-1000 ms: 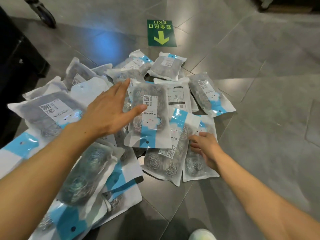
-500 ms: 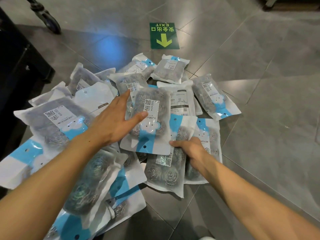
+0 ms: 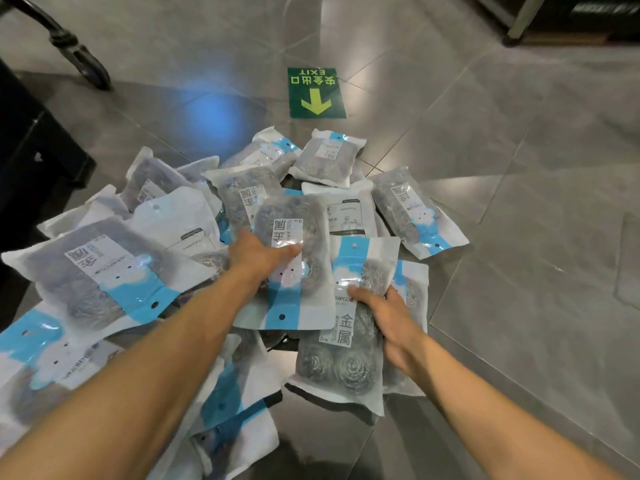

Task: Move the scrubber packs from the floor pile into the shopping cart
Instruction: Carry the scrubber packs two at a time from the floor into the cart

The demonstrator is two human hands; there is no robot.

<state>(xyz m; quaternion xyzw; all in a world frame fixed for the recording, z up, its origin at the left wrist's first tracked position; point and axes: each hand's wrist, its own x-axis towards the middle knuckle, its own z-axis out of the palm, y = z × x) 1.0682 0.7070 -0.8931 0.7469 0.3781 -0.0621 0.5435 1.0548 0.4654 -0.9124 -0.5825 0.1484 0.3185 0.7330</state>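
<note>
Left hand (image 3: 258, 258) grip holds centre pack (image 3: 294, 268), right hand (image 3: 388, 306) grip pinches lower pack (image 3: 343, 358); slippery film, pack may slide out during lift

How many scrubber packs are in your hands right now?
2: left hand grips the centre pack atop the pile; right hand grips the pack beside it. Others may be pinched underneath, hidden.

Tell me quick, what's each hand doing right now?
Left hand: gripping the middle scrubber pack, thumb on top.
Right hand: gripping the scrubber pack beside it.
</note>
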